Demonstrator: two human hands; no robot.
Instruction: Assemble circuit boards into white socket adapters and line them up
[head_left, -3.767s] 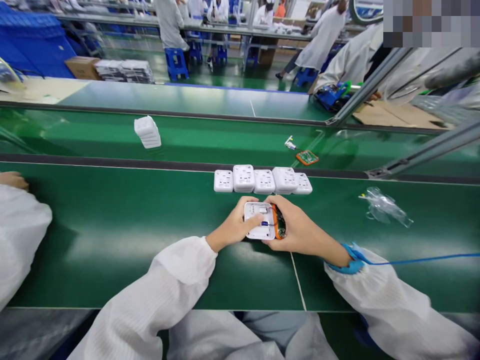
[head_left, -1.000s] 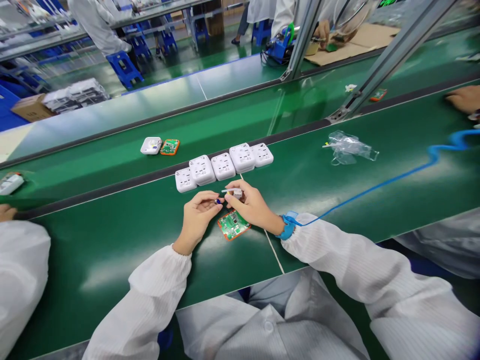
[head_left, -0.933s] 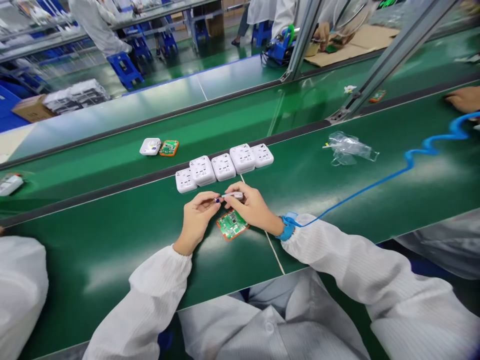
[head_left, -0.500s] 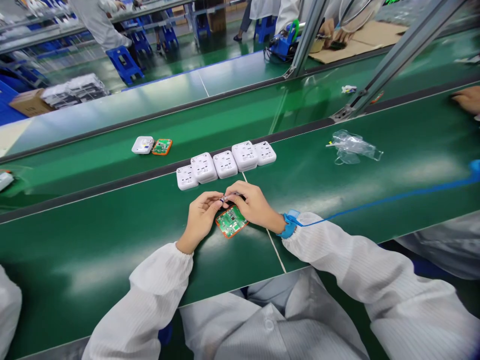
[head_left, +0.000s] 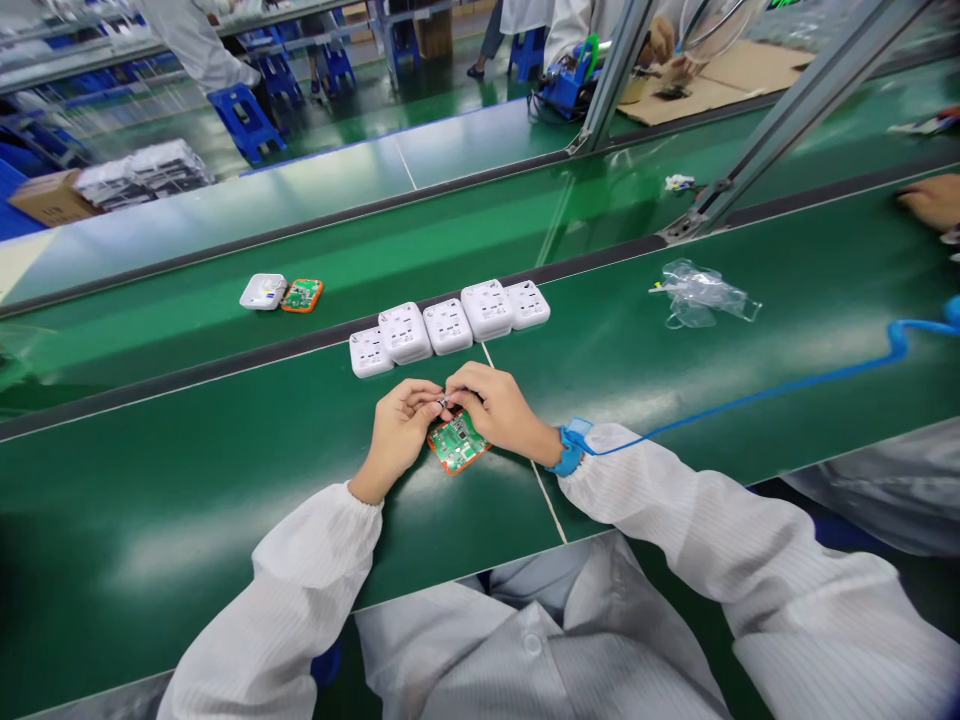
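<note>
Green conveyor belt (head_left: 187, 480) fills the lower middle of the view, seen from the wearer's head, with white-sleeved forearms reaching in from the bottom corners. At the center, the left hand (head_left: 401, 430) and right hand (head_left: 495, 408) meet, their fingers (head_left: 429, 392) curled and pinching a small silvery part (head_left: 442, 402) between the fingertips; it is too small to identify. Just below the hands, a green circuit board with an orange edge (head_left: 457, 442) lies flat on the belt, tucked partly under the right hand. A blue wrist strap (head_left: 570, 446) circles the right wrist, and its blue cord (head_left: 780, 392) runs toward the right edge. Five white plug housings (head_left: 448, 326) stand in a row just above the hands. A clear plastic bag (head_left: 701, 292) lies to their right. At the far right edge, a co-worker's hand (head_left: 930, 202) rests on the belt.
</note>
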